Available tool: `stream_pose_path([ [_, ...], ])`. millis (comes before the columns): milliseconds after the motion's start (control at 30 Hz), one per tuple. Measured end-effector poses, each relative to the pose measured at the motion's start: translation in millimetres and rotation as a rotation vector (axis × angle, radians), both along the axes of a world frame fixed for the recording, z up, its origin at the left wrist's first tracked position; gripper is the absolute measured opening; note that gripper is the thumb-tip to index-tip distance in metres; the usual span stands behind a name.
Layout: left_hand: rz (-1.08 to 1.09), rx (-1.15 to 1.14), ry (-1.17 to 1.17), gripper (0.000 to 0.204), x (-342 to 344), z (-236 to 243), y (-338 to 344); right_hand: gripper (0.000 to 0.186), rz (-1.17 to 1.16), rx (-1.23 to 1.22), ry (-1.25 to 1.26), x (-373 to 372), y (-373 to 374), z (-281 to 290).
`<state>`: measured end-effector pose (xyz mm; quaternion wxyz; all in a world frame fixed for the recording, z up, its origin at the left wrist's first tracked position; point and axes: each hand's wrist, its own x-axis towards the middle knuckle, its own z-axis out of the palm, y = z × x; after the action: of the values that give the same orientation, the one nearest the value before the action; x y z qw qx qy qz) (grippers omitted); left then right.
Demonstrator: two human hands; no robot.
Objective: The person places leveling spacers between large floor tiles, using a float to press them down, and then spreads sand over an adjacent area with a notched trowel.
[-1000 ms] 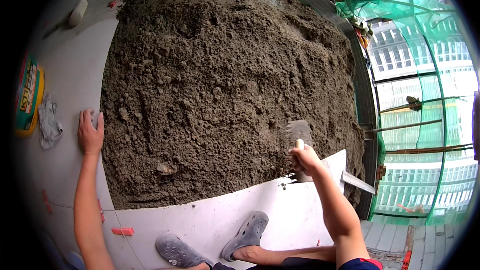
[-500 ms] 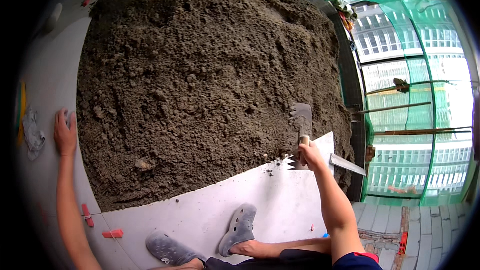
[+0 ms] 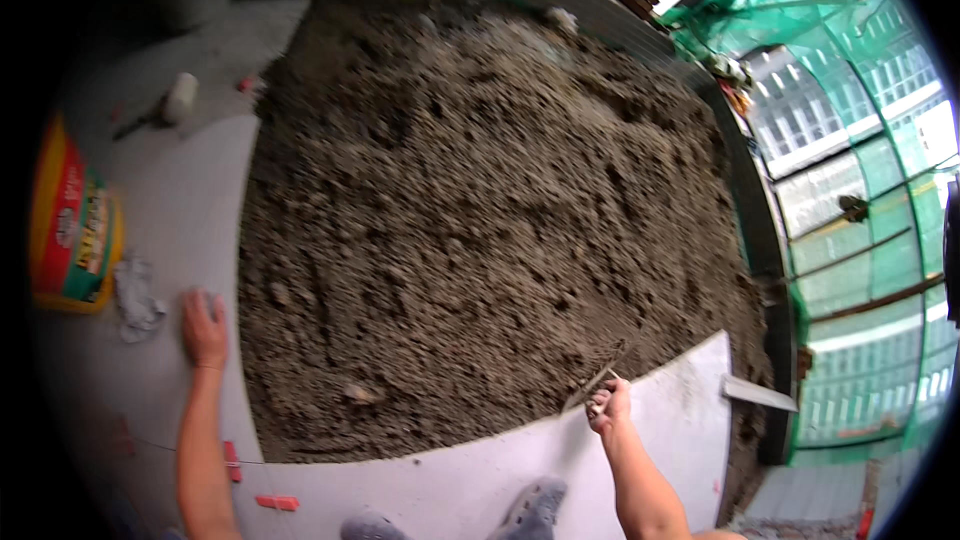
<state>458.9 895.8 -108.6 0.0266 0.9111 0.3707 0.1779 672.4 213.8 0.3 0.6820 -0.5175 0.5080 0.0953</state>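
Note:
My right hand (image 3: 608, 406) is closed around the handle of a notched trowel (image 3: 592, 389). The trowel's blade shows nearly edge-on, slanted over the seam where the damp, crumbly mortar bed (image 3: 470, 210) meets the near white tile (image 3: 670, 420). Whether the blade touches the tile or the mortar I cannot tell. My left hand (image 3: 206, 332) rests palm down, fingers stretched out, on the pale tile at the left (image 3: 190, 190), close to the mortar's left border. Nothing is in that hand.
A yellow bucket (image 3: 100, 285) and a crumpled rag (image 3: 137, 300) lie left of my left hand, a white-headed mallet (image 3: 180, 98) beyond. Red wedges (image 3: 277, 503) sit at the tile joints near my clogs (image 3: 535, 512). A metal strip (image 3: 760, 393) juts out right; green netting (image 3: 850, 340) covers the window.
My view has swung, bringing the bucket and mallet in. The trowel has turned from showing its broad toothed blade to nearly edge-on. My left hand stays flat on the tile.

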Motion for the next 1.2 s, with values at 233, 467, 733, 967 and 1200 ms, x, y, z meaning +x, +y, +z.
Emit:
stream_pose_path([
  [233,-0.101,-0.027,-0.144,0.032,59.9,43.6,-40.3,0.019,0.238,0.081,-0.107,42.1,156.4,-1.2],
  [467,-0.076,-0.098,-0.081,0.048,48.2,42.8,-30.7,0.029,0.695,0.125,-0.281,77.3,245.8,58.5],
  [733,-0.087,-0.109,0.029,0.057,56.4,54.7,-20.3,0.019,1.020,-0.076,-0.408,186.1,212.2,78.7],
  [967,-0.122,-0.103,0.029,0.058,86.9,55.7,-25.3,0.021,1.465,-0.478,-0.101,209.6,362.8,40.7],
  [1200,-0.043,-0.077,0.041,0.064,86.0,75.1,-2.6,0.033,1.854,-0.807,-0.107,191.1,347.1,104.6],
])
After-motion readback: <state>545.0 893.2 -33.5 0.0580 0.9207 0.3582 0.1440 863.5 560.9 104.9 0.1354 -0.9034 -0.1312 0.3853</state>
